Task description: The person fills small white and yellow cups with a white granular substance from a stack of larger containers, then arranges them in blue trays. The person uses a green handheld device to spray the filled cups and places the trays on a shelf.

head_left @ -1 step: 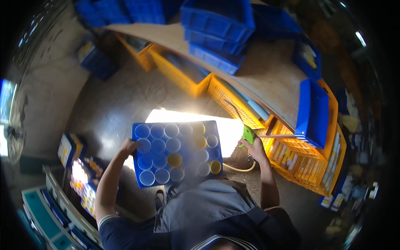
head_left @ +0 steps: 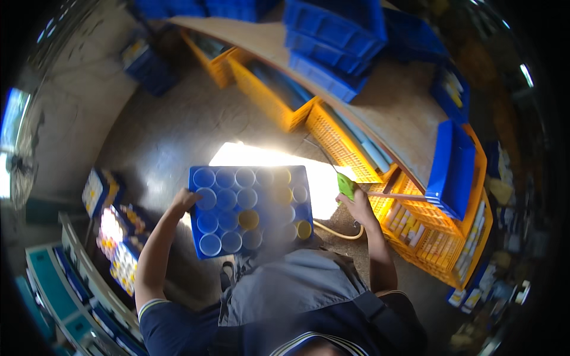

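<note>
My left hand (head_left: pixel 186 200) grips the left rim of a blue tray (head_left: pixel 198 242), with its fingers closed on the edge. Rows of round cups (head_left: pixel 210 244) fill the tray, mostly whitish or bluish, with a few yellow ones (head_left: pixel 248 219). A hazy streak blurs the tray's right part. Off the tray's right side, my right hand (head_left: pixel 360 209) is wrapped round a green air blow gun (head_left: pixel 344 186) with a thin dark nozzle. A cream hose (head_left: pixel 338 235) curves below that hand.
Yellow crates (head_left: pixel 347 148) line the edge of a wooden table (head_left: pixel 389 115). Stacked blue crates (head_left: pixel 332 35) stand on it. A blue bin (head_left: pixel 454 169) sits on a yellow crate at the right. Trays of white and yellow pieces (head_left: pixel 124 267) lie at the lower left, near a teal-and-white cabinet (head_left: pixel 50 282).
My view has turned slightly, so the table and crates sit further right. The tray appears a little higher and more level. Both hands keep their holds.
</note>
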A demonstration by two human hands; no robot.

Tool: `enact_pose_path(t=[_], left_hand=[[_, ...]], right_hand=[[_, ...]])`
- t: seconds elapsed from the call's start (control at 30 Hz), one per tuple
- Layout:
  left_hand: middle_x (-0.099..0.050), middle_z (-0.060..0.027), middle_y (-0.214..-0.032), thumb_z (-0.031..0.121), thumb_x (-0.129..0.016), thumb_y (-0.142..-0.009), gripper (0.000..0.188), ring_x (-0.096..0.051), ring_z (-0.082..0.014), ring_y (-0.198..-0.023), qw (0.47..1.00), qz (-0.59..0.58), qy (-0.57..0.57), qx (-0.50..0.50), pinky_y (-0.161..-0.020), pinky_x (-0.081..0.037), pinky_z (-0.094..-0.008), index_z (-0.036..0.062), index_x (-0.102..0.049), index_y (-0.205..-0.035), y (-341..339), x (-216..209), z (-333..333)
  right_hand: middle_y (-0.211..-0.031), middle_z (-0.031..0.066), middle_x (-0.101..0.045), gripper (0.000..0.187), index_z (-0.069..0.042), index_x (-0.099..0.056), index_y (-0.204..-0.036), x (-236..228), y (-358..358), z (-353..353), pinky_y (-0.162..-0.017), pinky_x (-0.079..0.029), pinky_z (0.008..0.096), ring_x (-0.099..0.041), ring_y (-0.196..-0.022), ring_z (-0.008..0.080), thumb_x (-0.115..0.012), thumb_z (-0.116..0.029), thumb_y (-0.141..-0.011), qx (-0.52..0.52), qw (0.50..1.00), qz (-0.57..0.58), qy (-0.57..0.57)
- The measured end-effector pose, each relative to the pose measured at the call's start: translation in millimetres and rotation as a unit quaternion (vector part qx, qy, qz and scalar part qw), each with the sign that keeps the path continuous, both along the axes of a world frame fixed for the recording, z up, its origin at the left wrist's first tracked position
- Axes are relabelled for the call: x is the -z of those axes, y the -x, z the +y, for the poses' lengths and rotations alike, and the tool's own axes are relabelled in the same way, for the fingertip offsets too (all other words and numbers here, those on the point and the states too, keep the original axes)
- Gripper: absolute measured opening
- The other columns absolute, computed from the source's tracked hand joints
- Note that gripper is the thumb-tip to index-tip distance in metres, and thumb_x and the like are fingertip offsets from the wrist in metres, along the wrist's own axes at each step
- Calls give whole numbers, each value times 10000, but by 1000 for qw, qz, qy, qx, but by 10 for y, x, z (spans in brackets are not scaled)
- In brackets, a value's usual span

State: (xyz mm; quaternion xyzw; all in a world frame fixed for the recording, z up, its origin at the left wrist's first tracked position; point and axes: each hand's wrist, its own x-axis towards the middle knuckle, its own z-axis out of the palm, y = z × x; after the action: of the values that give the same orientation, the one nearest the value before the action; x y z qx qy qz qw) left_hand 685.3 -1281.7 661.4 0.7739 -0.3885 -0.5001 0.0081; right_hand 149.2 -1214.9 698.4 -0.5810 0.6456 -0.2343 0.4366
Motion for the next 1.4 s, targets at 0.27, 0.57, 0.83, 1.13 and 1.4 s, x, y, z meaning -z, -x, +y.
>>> enact_pose_path(t=[0.27, 0.57, 0.83, 1.13, 1.4], left_hand=[[-680, -325, -1054, 311, -633, -834, 531, -660, -471, -1034, 936, -273, 39, -220, -927, -529, -489, -113, -594, -1152, -536, 57, 1817], [-683, -322, -1045, 257, -630, -817, 553, -644, -492, -1042, 816, -263, 75, -508, -975, -477, -518, -66, -527, -1254, -520, 79, 2730], [-690, -299, -1081, 277, -652, -807, 465, -642, -455, -1087, 724, -230, 67, -646, -983, -466, -479, -29, -662, -1156, 267, 305, 2876], [-707, -292, -915, 271, -694, -791, 358, -689, -447, -935, 697, -210, 63, -683, -830, -516, -484, -52, -719, -944, 912, 345, 2799], [-700, -291, -861, 301, -696, -774, 371, -695, -441, -902, 667, -246, 84, -698, -798, -520, -484, -58, -710, -864, 1187, 351, 2750]], right_hand=[[-787, 231, -677, 397, -26, -504, -1109, -211, -3120, 193, -644, -518, 507, -678, -759, 431, -558, -403, -996, -495, 855, 154, 2], [-753, 260, -670, 414, -29, -515, -1136, -316, -3814, -99, -708, -522, 549, -676, -786, 455, -538, -418, -995, -585, 780, 206, 85], [-908, 301, -691, 490, -6, -595, -1163, -29, -4035, -1314, -801, -522, 545, -682, -919, 442, -524, -458, -989, -607, 735, 291, 84], [-1075, 258, -696, 538, 1, -609, -1186, 50, -4544, -2207, -902, -514, 500, -671, -1058, 385, -490, -487, -993, -616, 717, 322, 49], [-1051, 232, -709, 546, -19, -606, -1222, -186, -4581, -2134, -910, -511, 489, -677, -1038, 372, -502, -501, -988, -675, 672, 295, 81]])
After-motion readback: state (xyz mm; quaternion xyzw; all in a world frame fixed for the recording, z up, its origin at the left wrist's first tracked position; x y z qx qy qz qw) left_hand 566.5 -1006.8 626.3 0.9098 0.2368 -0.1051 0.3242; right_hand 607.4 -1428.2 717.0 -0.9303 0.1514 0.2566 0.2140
